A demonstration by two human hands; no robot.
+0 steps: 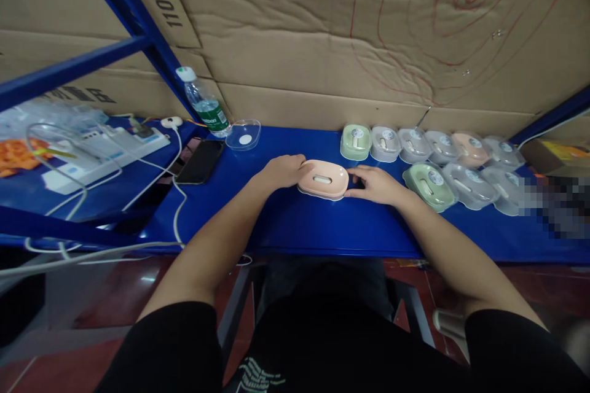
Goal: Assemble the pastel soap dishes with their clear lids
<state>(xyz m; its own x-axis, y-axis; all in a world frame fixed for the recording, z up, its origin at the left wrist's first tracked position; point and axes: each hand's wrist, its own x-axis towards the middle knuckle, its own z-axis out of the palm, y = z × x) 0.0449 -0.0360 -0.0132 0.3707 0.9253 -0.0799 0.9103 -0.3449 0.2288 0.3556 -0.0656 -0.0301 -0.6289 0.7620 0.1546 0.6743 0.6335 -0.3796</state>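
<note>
While the pink case [329,190] lies flat on the blue table [295,227] straight before us, our left hand [286,171] grasps its left end and our right hand [372,184] grips the opposite end between thumb and fingers. Our left fingers cover one corner, so we cannot make out its edge there, and the underside is out of sight. To the right stand two rows of lidded cases [470,185]; the front row, starting with a green case [426,190], partly hides the rear one, and a pixelated patch [566,206] blots out what lies past its last case. On the left, a clear dish [242,132] sits just beside a water bottle [207,107]; we cannot tell whether they touch. A dark phone [201,163] lies nearer us by a white cable [179,209], and cardboard [286,24] blocks the view behind.
</note>
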